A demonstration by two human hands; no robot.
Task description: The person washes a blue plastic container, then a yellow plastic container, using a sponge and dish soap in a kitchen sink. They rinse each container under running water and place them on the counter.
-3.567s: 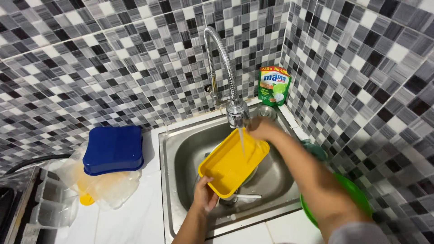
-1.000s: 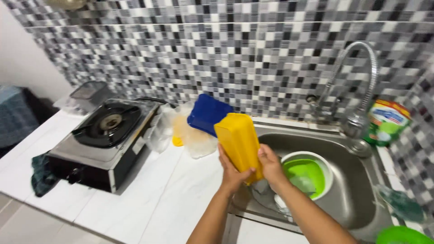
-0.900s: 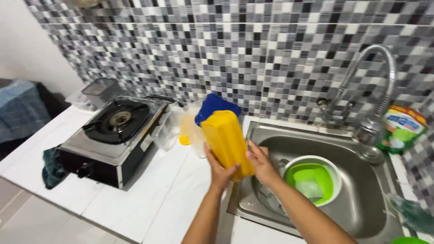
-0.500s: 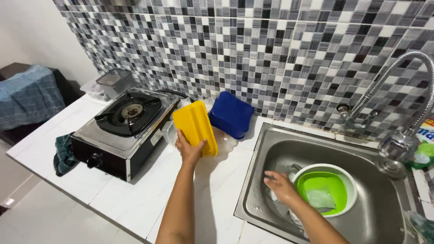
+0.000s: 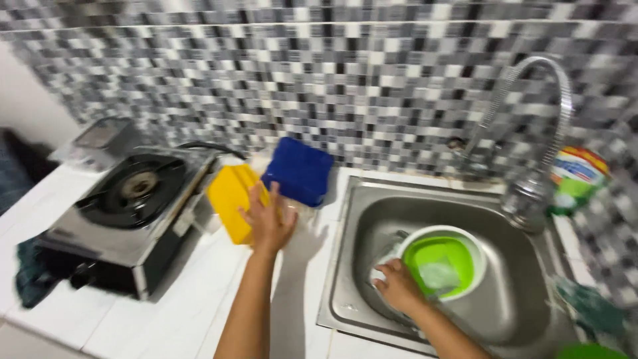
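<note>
while left hand presses yellow tray, upright.

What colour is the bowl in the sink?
The bowl is bright green with a white rim, seen in the head view.

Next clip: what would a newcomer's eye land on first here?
Probably the bright yellow container, standing on edge on the white counter between the gas stove and the blue container, with the left hand pressed against it. Next, the lime-green bowl in the steel sink, where the right hand rests at its rim, under the curved faucet.
</note>
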